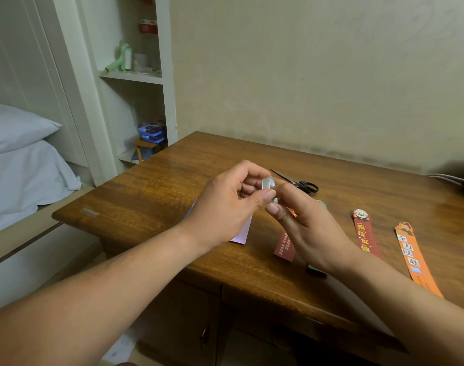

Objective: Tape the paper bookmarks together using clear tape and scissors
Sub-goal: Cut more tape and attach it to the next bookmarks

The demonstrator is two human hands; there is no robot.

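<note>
Above the middle of the wooden desk [146,196], my left hand [225,207] holds a small roll of clear tape [268,184] between thumb and fingers. My right hand [304,228] pinches at the roll's edge with thumb and forefinger. Black-handled scissors [302,184] lie shut on the desk just behind the hands. A dark red bookmark [285,247] lies under my right hand, partly hidden. A pale pink paper [242,233] pokes out beneath my left hand. To the right lie a red bookmark [364,233] and an orange bookmark [413,257].
The desk stands against a beige wall. A white shelf unit [136,75] with small items rises at the back left, and a bed with white pillows [17,154] sits to the left. A small dark object [315,270] lies near my right wrist. Cables [447,178] run at the far right.
</note>
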